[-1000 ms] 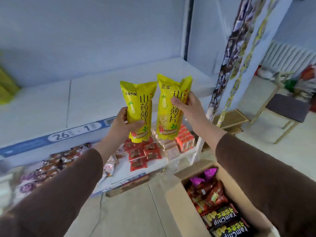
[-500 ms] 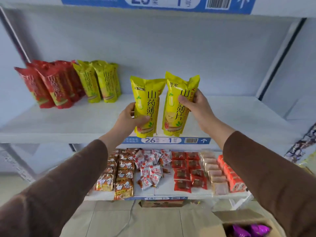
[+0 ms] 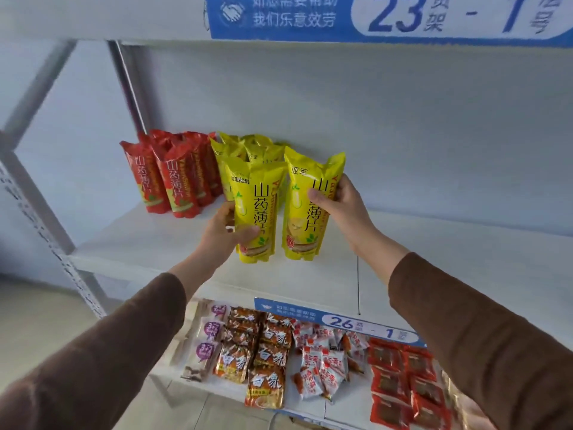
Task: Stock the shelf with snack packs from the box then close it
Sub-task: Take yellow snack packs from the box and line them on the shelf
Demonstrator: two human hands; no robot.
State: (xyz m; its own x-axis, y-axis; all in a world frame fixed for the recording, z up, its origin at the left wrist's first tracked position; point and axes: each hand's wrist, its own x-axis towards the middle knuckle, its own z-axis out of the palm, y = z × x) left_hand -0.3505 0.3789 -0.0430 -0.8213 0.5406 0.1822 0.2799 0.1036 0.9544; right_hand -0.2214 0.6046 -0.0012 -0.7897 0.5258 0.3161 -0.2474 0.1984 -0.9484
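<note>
At the left of the frame a slanted grey upright [image 3: 46, 231] carries the white shelf [image 3: 148, 240]. On that shelf, left of centre, red snack packs [image 3: 173, 184] stand upright with yellow packs [image 3: 248, 153] just beside them on the right. The left hand [image 3: 221, 234], reaching up from a brown sleeve [image 3: 102, 346], grips a yellow snack pack [image 3: 257, 212] near its lower half, thumb across the front. Right of it, the right hand [image 3: 344, 206] holds a second yellow pack [image 3: 305, 209] by its right edge, fingers curled round it. Both packs are upright over the shelf, in front of the stocked yellow ones. Small snacks [image 3: 273, 361] fill the lower shelf, below a blue label [image 3: 356, 321].
</note>
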